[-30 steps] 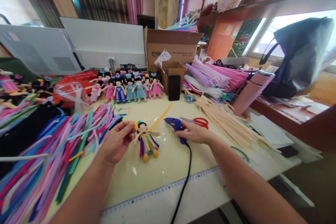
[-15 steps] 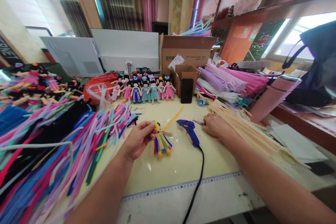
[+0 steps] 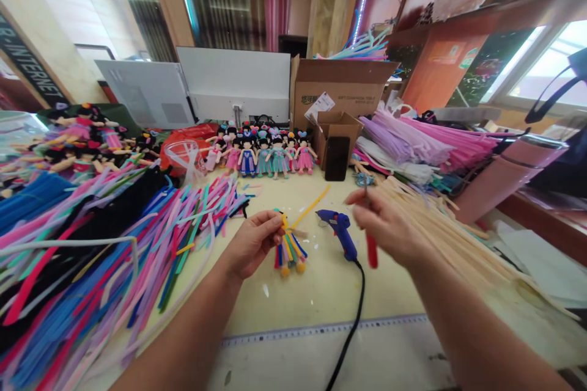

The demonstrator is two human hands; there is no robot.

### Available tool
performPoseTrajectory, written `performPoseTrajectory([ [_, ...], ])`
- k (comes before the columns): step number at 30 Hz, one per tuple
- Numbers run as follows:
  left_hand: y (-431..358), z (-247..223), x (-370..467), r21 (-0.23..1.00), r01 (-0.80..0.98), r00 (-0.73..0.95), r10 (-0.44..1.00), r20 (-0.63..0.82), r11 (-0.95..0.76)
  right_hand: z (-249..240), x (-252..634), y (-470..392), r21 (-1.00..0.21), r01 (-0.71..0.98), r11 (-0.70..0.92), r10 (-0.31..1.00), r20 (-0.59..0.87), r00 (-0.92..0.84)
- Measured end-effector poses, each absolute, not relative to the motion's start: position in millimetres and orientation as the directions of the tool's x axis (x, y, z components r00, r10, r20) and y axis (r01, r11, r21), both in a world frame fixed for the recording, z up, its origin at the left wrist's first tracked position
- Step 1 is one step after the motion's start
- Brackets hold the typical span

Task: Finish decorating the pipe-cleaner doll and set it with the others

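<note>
Between the thumb and fingers of my left hand [image 3: 259, 238] is the upper part of a small pipe-cleaner doll [image 3: 290, 247] with a striped skirt and round yellow feet. A yellow pipe cleaner [image 3: 312, 204] sticks out from it toward the upper right. My right hand [image 3: 387, 223] is closed around a red-handled tool [image 3: 372, 250] with a grey metal tip. It is raised and blurred, so I cannot tell whether the tool is scissors or pliers. Between the hands lies a blue glue gun [image 3: 342, 235], its nozzle pointing left.
Loose coloured pipe cleaners [image 3: 151, 244] cover the left side. Finished dolls [image 3: 263, 156] stand in rows behind, beside a phone [image 3: 336, 160] leaning on a small cardboard box [image 3: 342, 125]. Beige pipe cleaners [image 3: 431, 244] and a pink flask [image 3: 509, 180] are right. A ruler strip [image 3: 321, 328] crosses the front.
My right hand has lifted off the table with the red-handled tool, which now points upward. My left hand keeps hold of the doll. The whole view has shifted slightly.
</note>
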State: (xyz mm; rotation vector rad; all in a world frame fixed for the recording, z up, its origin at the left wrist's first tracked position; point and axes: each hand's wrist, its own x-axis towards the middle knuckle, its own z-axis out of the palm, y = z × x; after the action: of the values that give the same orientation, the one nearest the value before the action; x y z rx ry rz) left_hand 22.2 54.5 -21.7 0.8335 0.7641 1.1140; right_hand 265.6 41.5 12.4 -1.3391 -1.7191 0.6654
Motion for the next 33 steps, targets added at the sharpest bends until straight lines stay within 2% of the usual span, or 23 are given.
performPoseTrajectory([
  [3,53,-21,24,0.882,-0.439,0.233,0.970,-0.074,0.173,11,213,24,-0.892,0.364,0.267,0.958,0.206,-0.197],
  [7,51,-20,27,0.885,-0.443,0.218,0.975,-0.050,0.144,-4,181,27,-0.939,0.256,0.230,0.968,0.194,-0.159],
  [13,49,-20,29,0.890,-0.443,0.224,0.975,-0.007,0.108,-11,176,35,-0.931,0.280,0.234,0.971,0.211,-0.107],
  [18,50,-21,28,0.892,-0.446,0.198,0.980,0.011,0.080,-9,171,31,-0.884,0.374,0.280,0.958,0.282,-0.052],
  [26,52,-23,24,0.879,-0.459,0.238,0.971,-0.014,0.125,-6,170,31,-0.781,0.518,0.348,0.933,0.342,-0.111],
  [30,53,-22,22,0.847,-0.513,0.249,0.968,-0.010,0.140,-4,177,31,-0.825,0.439,0.356,0.934,0.302,-0.189],
  [33,53,-21,21,0.819,-0.553,0.252,0.968,-0.013,0.155,-3,182,30,-0.917,0.287,0.279,0.933,0.188,-0.307],
])
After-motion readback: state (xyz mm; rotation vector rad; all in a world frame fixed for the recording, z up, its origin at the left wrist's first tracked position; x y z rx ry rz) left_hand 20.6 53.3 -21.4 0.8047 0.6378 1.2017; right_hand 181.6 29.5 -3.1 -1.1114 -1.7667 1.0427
